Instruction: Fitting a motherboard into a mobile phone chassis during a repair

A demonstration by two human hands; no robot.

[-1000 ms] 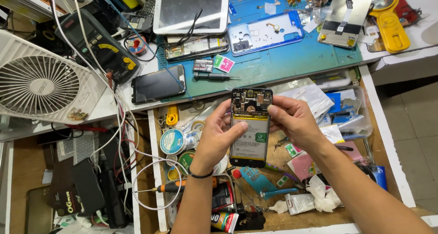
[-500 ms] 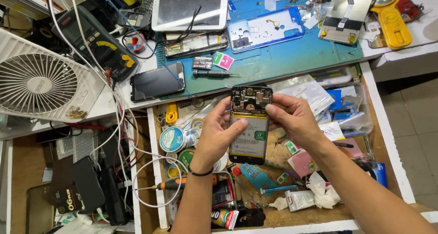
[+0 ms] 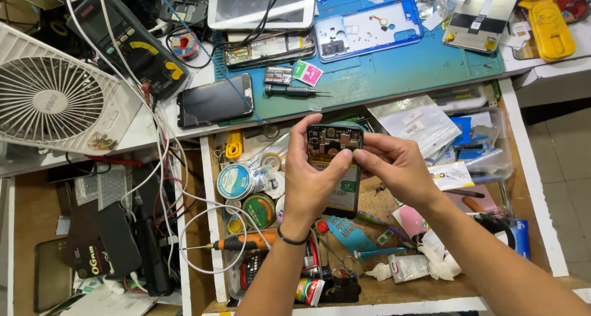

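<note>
The opened phone is held upright over the open drawer, just below the front edge of the blue mat. Its back cover is off: the circuit board at the top and the battery below it are exposed.

Hand state:
- The left hand wraps the phone from its 9 o'clock side, with the thumb laid across the lower body and the fingertips curled over the top left corner.
- The right hand comes in from 3 o'clock. Its thumb and forefinger are pressed against the upper right corner of the board. Whether a small part is pinched between them cannot be told.

Progress, as judged from the layout:
- Done: the phone is opened. A blue phone frame with loose screws lies on the mat at 12 o'clock from the phone.
- A screwdriver rests on the mat at 11 o'clock, untouched. An orange-handled tool lies in the drawer at 7 o'clock.
- Left: the board is seated in the body and no cover is fitted, so the work appears to be at a middle stage.

A dark phone lies face up at 10 o'clock, and a white fan stands well apart at 9 o'clock.
</note>
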